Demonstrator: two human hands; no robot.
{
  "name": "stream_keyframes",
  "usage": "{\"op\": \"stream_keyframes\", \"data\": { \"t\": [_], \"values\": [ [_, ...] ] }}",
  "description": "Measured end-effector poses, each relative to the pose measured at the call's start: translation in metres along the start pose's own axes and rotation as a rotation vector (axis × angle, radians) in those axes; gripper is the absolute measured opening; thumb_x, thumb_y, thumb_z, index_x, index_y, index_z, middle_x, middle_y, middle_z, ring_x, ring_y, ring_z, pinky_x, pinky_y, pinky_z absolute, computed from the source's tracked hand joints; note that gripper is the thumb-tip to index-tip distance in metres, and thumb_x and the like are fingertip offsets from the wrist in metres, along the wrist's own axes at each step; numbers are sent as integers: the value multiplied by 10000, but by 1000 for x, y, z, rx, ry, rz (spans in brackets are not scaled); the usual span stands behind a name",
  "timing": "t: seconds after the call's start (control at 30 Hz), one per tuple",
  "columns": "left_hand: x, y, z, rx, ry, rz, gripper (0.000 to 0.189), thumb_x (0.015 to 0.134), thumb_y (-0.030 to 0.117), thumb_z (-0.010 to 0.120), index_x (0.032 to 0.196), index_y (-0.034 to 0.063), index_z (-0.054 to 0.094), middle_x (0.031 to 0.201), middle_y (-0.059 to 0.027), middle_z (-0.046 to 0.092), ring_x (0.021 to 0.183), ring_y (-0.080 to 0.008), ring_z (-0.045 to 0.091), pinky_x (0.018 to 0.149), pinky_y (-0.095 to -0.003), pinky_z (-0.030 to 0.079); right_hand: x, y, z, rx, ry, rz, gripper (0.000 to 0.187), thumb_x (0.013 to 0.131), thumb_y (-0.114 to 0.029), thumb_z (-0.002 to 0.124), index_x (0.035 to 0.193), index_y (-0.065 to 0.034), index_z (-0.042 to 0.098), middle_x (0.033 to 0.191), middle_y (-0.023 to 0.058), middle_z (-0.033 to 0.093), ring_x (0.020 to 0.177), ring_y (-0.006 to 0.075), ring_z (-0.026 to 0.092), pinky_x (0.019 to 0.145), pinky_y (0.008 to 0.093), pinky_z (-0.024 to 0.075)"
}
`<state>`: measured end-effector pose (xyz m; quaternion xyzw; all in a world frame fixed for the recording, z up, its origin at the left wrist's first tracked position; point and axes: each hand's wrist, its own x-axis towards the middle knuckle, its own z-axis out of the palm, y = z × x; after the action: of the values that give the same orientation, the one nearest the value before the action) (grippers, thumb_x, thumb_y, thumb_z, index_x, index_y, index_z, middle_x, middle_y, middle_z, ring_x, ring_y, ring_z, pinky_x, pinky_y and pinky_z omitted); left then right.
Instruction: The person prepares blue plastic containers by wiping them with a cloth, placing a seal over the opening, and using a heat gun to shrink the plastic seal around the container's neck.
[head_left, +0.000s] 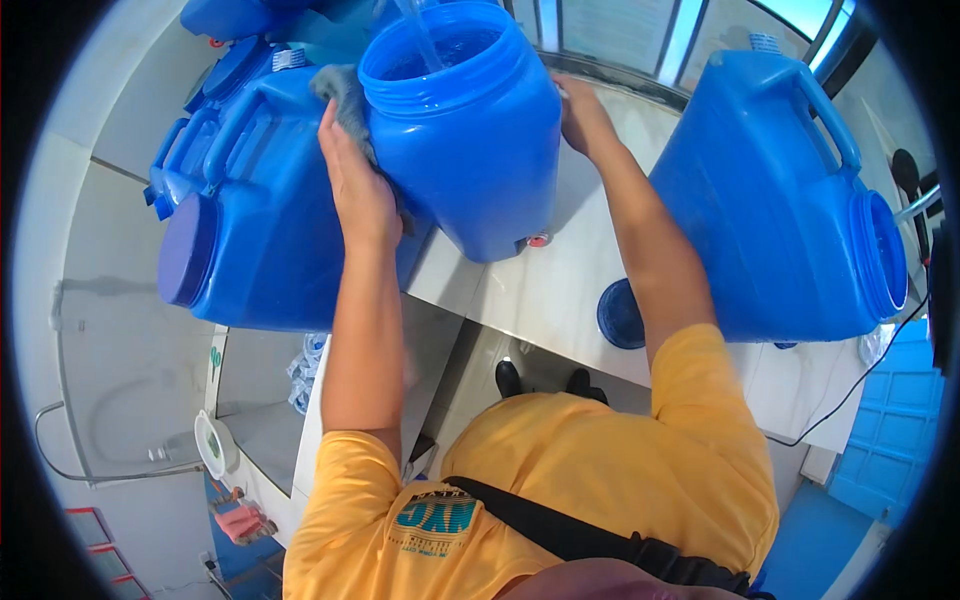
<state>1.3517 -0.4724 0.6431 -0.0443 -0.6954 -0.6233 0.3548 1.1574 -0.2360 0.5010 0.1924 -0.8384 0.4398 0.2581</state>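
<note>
An uncapped blue plastic water jug (469, 165) stands upright on the pale counter in front of me. A clear stream (422, 37) runs down into its wide threaded mouth, and liquid shows inside. My left hand (360, 187) presses a grey cloth (345, 105) against the jug's left side. On the opposite side, my right hand (589, 120) is curled at the jug's edge, its fingertips partly hidden. A small red-and-white fitting (538, 240) sits low by the jug's base. Below my right forearm lies a dark blue screw lid (621, 315).
A capped blue jug (277, 225) lies at left, with more jugs behind it. At right, another jug (750, 202) lies with its mouth uncovered, near a black cable (847, 390). A white bowl (215, 444) and pink gloves (241, 521) are at lower left. The counter's front edge (525, 337) faces me.
</note>
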Motion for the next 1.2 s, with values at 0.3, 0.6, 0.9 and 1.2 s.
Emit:
{"op": "stream_keyframes", "data": {
  "t": [0.3,0.6,0.9,1.2],
  "values": [
    [-79,-16,-28,202,-21,-93,563,1035,339,321,1468,0,196,1448,-156,333,1328,-245,327,1116,-383,230,6,-30,32,-382,-492,69,358,897,-93,445,1225,-150,577,1152,190,628,1017,379,625,878,434,512],
    [-44,-15,-24,-126,-42,-104,615,1036,371,339,1489,-2,157,1483,-155,287,1337,-248,331,1117,-383,249,-124,-121,-101,378,-272,220,320,908,-126,594,1211,-27,571,1000,141,645,914,204,635,810,314,488],
    [-59,2,-1,-190,106,-378,563,1006,477,379,1414,89,372,1334,-84,477,1181,-227,490,994,-367,406,-229,-97,-425,94,960,237,240,1002,-234,476,1046,-28,592,815,52,584,733,141,554,693,307,459],
    [-100,-35,12,-138,310,-585,592,988,506,408,1394,75,412,1340,-88,498,1192,-242,508,1011,-380,409,-169,145,-377,-146,-254,249,234,924,-186,560,1088,-25,604,982,98,661,863,216,634,778,355,509]
  ]
}}
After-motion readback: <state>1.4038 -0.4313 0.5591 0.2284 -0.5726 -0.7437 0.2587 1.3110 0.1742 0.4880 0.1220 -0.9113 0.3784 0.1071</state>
